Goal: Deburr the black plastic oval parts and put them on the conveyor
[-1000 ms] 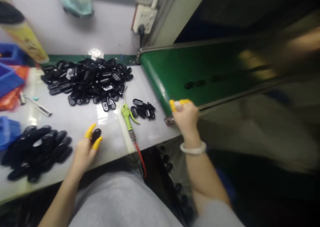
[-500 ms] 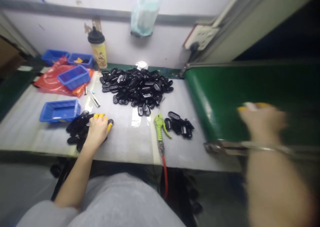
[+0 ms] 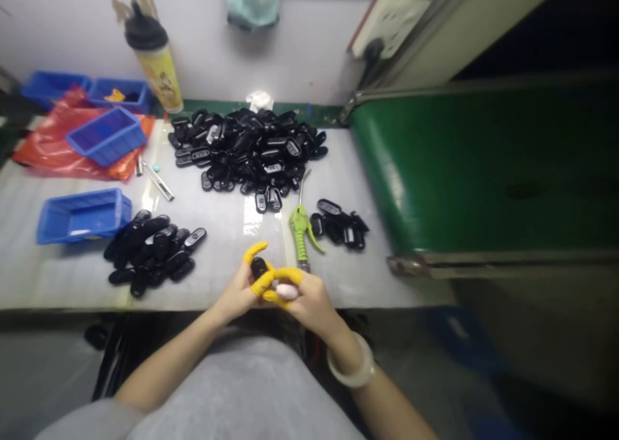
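Note:
Before my body, over the table's front edge, both hands meet. My left hand (image 3: 239,290), with yellow finger cots, grips a black oval plastic piece (image 3: 258,268). My right hand (image 3: 314,303), also in yellow finger cots, is closed around a small white wad (image 3: 287,291) whose kind I cannot make out. Its fingertips touch those of the left hand at the piece. To the left lies a pile of similar black pieces (image 3: 159,241). Just beyond my right hand lies a green air blow gun (image 3: 300,232), its nozzle pointing away.
A large heap of black pieces (image 3: 246,146) covers the table's back middle. A smaller cluster (image 3: 341,225) lies right of the blow gun. Blue bins (image 3: 84,215), a red bag (image 3: 46,146) and a cup (image 3: 157,72) stand left. A green conveyor belt (image 3: 464,162) runs at right.
My right hand has come from over the belt to the middle. My left hand has left the left pile with a black piece. The view has tilted down.

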### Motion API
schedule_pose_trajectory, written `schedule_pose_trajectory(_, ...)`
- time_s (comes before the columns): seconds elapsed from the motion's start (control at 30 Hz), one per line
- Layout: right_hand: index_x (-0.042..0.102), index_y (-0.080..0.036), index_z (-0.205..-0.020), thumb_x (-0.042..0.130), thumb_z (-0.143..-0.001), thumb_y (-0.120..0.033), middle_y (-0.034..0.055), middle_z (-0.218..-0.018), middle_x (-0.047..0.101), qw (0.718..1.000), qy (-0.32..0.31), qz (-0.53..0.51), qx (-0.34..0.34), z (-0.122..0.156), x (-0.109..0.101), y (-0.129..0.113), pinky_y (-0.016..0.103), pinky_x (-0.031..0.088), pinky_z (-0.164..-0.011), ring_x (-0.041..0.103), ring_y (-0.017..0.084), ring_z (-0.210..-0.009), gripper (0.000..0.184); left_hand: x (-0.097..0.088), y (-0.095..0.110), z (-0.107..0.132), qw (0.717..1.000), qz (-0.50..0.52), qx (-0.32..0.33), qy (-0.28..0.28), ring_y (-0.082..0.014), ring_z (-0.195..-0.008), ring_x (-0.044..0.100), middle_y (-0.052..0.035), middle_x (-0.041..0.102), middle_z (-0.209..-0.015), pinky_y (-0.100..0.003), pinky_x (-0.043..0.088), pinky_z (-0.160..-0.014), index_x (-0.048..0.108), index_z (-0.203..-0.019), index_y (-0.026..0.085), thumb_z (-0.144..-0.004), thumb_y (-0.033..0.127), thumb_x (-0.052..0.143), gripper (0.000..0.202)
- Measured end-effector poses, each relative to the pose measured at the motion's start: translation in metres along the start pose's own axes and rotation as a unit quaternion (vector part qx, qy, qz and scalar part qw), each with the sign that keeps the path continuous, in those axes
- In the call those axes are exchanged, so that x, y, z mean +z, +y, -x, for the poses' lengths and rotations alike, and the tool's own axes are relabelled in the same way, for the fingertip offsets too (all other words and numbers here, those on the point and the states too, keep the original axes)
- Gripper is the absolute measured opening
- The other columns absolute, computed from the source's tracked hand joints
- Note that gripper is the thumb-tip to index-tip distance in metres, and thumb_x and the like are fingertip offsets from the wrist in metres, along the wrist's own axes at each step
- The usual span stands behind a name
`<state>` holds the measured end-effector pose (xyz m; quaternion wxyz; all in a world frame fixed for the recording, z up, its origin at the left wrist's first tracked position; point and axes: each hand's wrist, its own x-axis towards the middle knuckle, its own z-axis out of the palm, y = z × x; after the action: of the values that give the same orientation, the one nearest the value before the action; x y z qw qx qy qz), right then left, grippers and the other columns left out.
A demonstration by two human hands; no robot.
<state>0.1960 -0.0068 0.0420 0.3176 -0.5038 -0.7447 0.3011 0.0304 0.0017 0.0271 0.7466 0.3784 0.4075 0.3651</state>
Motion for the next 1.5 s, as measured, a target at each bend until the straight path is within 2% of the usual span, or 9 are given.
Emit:
schedule_pose_trajectory(0.1,0.062,-0.014,-0.11,0.054,-0.093,-0.041,0.009,-0.091,0.073,0.992,-0.076,0.064,0.077,0.0,-0.02,-0.003,0.031,0.053,-0.064,0.07,0.022,-0.077,0.033,-0.01,-0.002,-0.003,0.999,0.012,-0.032,0.02,-0.0077,-0.044,0.051,0.0058,0.056,-0.075,-0.019,0.038,-0.04,0.035,-0.13,0.025,-0.078,0.041,0.073,0.066)
schedule_pose_trajectory(0.2,0.062,-0.012,-0.117,0.037,-0.101,-0.028,0.0105,-0.096,0.072,0.98,-0.089,0.177,-0.008,0.003,-0.029,-0.012,0.032,0.05,-0.068,0.068,0.022,-0.082,0.034,-0.014,-0.007,-0.005,0.998,-0.017,-0.029,0.06,-0.0073,-0.042,0.05,0.0074,0.055,-0.069,-0.02,0.039,-0.041,0.043,-0.115,0.022,-0.073,0.037,0.075,0.055)
schedule_pose_trajectory(0.3,0.068,-0.014,-0.111,0.044,-0.098,-0.022,0.0068,-0.081,0.069,0.956,-0.076,0.272,-0.082,0.009,-0.028,-0.023,0.03,0.043,-0.058,0.062,0.019,-0.069,0.029,-0.012,-0.012,-0.006,0.991,-0.083,-0.012,0.107,-0.0093,-0.055,0.056,0.0044,0.059,-0.074,-0.021,0.045,-0.052,0.05,-0.101,0.02,-0.071,0.03,0.074,0.04)
schedule_pose_trajectory(0.4,0.071,-0.014,-0.106,0.049,-0.093,-0.018,0.0058,-0.075,0.066,0.94,-0.058,0.324,-0.093,0.013,-0.029,-0.03,0.031,0.036,-0.055,0.056,0.018,-0.064,0.026,-0.01,-0.016,-0.006,0.983,-0.134,0.015,0.126,-0.0116,-0.066,0.059,0.0032,0.06,-0.075,-0.024,0.048,-0.064,0.051,-0.101,0.02,-0.073,0.024,0.07,0.035)
schedule_pose_trajectory(0.73,0.072,-0.016,-0.104,0.053,-0.087,-0.014,0.0026,-0.071,0.064,0.934,-0.096,0.337,-0.071,0.01,-0.034,-0.041,0.031,0.031,-0.054,0.054,0.017,-0.061,0.026,-0.012,-0.023,-0.004,0.973,-0.182,0.055,0.132,-0.0129,-0.07,0.061,0.0015,0.062,-0.079,-0.026,0.049,-0.067,0.051,-0.104,0.02,-0.076,0.022,0.066,0.032)
schedule_pose_trajectory(1.1,0.069,-0.017,-0.088,0.06,-0.081,-0.011,0.0015,-0.068,0.061,0.908,-0.241,0.344,0.007,-0.002,-0.034,-0.052,0.031,0.025,-0.048,0.055,0.016,-0.052,0.014,-0.011,-0.022,-0.004,0.951,-0.264,0.072,0.146,-0.0125,-0.064,0.06,0.0015,0.062,-0.075,-0.027,0.049,-0.064,0.049,-0.101,0.02,-0.08,0.028,0.064,0.027)
schedule_pose_trajectory(1.3,0.067,-0.012,-0.11,0.054,-0.083,-0.007,0.0034,-0.068,0.061,0.892,-0.203,0.403,-0.033,0.004,-0.022,-0.055,0.031,0.031,-0.047,0.057,0.018,-0.055,0.03,-0.012,-0.016,-0.007,0.935,-0.311,0.06,0.161,-0.0129,-0.063,0.059,0.0011,0.061,-0.075,-0.027,0.048,-0.062,0.048,-0.099,0.02,-0.079,0.026,0.064,0.026)
schedule_pose_trajectory(1.4,0.069,-0.012,-0.107,0.052,-0.083,-0.005,0.0048,-0.07,0.063,0.887,-0.214,0.405,-0.054,0.004,-0.022,-0.055,0.031,0.032,-0.047,0.057,0.018,-0.056,0.03,-0.013,-0.015,-0.008,0.931,-0.327,0.066,0.151,-0.0128,-0.062,0.059,0.0013,0.061,-0.075,-0.027,0.049,-0.062,0.048,-0.1,0.02,-0.08,0.026,0.063,0.026)
schedule_pose_trajectory(1.5,0.069,-0.014,-0.103,0.054,-0.083,-0.008,0.0051,-0.072,0.064,0.892,-0.253,0.374,0.003,-0.001,-0.023,-0.055,0.029,0.031,-0.047,0.057,0.017,-0.056,0.025,-0.015,-0.017,-0.008,0.924,-0.341,0.083,0.149,-0.0121,-0.061,0.059,0.0026,0.06,-0.074,-0.026,0.047,-0.06,0.048,-0.1,0.021,-0.08,0.025,0.064,0.026)
